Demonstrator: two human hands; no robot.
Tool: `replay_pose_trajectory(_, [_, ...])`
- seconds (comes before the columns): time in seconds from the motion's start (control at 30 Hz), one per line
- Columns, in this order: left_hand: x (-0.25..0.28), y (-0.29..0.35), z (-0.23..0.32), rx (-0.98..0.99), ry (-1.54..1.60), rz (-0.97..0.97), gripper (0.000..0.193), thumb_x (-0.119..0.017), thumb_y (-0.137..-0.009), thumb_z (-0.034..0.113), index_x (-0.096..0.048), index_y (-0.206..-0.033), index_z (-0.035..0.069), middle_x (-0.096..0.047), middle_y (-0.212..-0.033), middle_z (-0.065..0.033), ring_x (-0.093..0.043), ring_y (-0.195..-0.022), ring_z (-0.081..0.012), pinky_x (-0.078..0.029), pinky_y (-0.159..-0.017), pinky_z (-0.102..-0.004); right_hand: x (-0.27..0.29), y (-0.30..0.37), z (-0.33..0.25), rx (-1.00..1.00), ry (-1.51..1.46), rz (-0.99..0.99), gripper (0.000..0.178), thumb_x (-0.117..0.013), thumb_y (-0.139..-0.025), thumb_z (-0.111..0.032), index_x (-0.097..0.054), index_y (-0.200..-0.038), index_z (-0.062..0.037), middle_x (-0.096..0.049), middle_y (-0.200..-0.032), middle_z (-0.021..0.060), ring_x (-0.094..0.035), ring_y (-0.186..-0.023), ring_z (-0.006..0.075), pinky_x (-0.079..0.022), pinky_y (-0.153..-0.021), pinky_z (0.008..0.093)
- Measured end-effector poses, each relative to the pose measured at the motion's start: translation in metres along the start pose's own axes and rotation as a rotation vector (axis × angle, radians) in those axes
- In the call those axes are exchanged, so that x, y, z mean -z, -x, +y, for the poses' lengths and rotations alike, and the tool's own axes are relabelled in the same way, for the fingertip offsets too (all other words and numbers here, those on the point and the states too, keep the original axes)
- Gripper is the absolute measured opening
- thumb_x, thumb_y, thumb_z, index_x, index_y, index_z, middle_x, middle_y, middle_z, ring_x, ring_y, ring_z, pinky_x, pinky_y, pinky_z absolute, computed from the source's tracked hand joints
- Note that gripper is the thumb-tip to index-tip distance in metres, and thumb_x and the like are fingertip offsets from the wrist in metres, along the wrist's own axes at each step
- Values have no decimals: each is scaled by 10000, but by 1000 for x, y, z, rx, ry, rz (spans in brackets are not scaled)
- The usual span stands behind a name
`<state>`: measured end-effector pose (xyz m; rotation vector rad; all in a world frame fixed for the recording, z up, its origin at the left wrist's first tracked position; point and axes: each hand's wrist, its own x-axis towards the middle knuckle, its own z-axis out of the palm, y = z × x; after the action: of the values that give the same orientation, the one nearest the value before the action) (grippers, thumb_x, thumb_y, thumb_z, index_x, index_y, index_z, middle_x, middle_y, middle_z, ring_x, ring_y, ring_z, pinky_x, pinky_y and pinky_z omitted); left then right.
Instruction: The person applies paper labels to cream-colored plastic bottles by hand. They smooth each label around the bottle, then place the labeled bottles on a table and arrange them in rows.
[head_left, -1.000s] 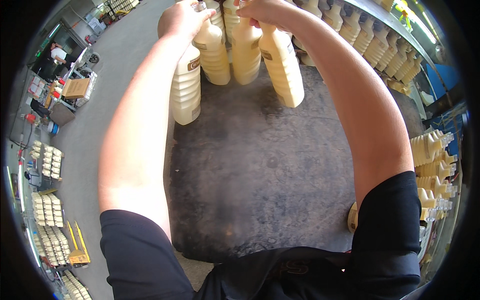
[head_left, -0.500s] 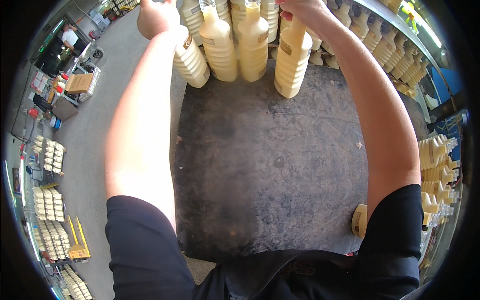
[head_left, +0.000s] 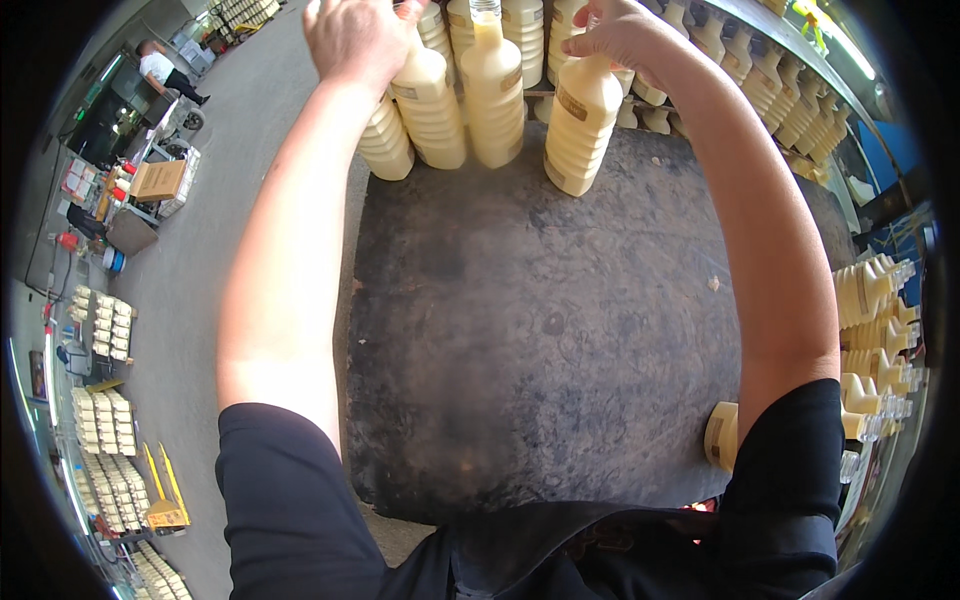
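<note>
Cream-coloured ribbed plastic bottles with long necks stand upright along the far edge of a dark, worn board (head_left: 540, 330). My left hand (head_left: 362, 42) is closed at the neck of one bottle (head_left: 428, 115), its fingertips partly cut off by the top of the view. Another bottle (head_left: 385, 142) stands just left of that one, partly behind my wrist. My right hand (head_left: 628, 42) grips the neck of a slightly tilted bottle (head_left: 582, 125), set a little nearer than the others. Between my hands an untouched bottle (head_left: 493, 100) shows its clear neck top.
More bottles (head_left: 523, 40) stand in rows behind. Others hang or stand on a rack (head_left: 775, 95) at the far right. Bottles (head_left: 868, 290) lie stacked at the right edge, and one bottle (head_left: 720, 437) is by my right sleeve. A person (head_left: 160, 70) is across the grey floor (head_left: 225, 200).
My left hand has shifted right, from the leftmost bottle to the neck of the one beside it. My right hand stays on its bottle, which tilts slightly more. The distant person has moved right.
</note>
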<state>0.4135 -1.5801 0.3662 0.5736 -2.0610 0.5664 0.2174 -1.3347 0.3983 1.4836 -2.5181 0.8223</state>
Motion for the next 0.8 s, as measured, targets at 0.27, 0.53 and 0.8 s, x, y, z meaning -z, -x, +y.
replay_pose_trajectory(0.27, [8, -6, 10, 160, 116, -415, 388, -635, -926, 513, -691, -1182, 228, -769, -1047, -12, -703, -1048, -203, -360, -1054, -403, -5, -3, 10, 84, 13, 168, 257, -796, -738, -207, -751, -944, -59, -727, -934, 190, -711, -890, 355, -572, -795, 424])
replay_pose_trajectory(0.53, [4, -9, 5, 136, 168, -460, 417, -627, -936, 520, -670, -1226, 224, -758, -1117, -15, -681, -1125, -201, -343, -1059, -415, -14, -24, 4, -7, 47, 231, 171, -763, -751, -179, -734, -884, -75, -725, -940, 177, -703, -911, 360, -563, -829, 428])
replay_pose_trajectory(0.8, [-2, -6, 3, 97, 211, -484, 422, -602, -955, 510, -639, -1270, 232, -748, -1149, -8, -666, -1160, -215, -295, -1088, -463, -32, -45, 9, 88, 10, 216, 187, -737, -766, -167, -713, -919, -63, -722, -949, 193, -696, -955, 384, -557, -845, 447])
